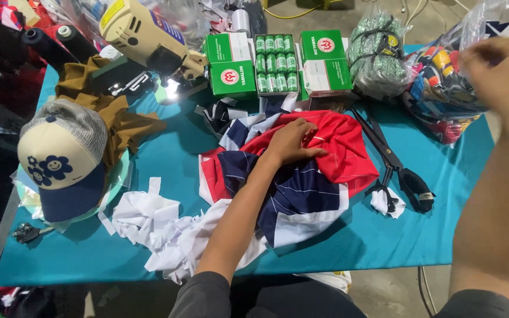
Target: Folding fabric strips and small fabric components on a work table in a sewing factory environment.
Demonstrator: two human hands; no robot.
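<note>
I log the left hand (293, 143) lying flat, fingers (309, 131) slightly spread, on the red, navy and white fabric pile (301, 176) at the centre of the teal table (166, 159), black shears (393, 162) just right of it, while the right hand (499, 73) is raised and blurred, finger state indeterminable.

Bright, even overhead light. Small white lamp glare (172, 88) under cutting machine (142, 32). Soft shadows beneath cloth on teal surface (166, 159). Right hand (499, 70) motion-blurred, close to lens. Left edge dim. Slight wide-angle bending at corners. Centre sharp.
</note>
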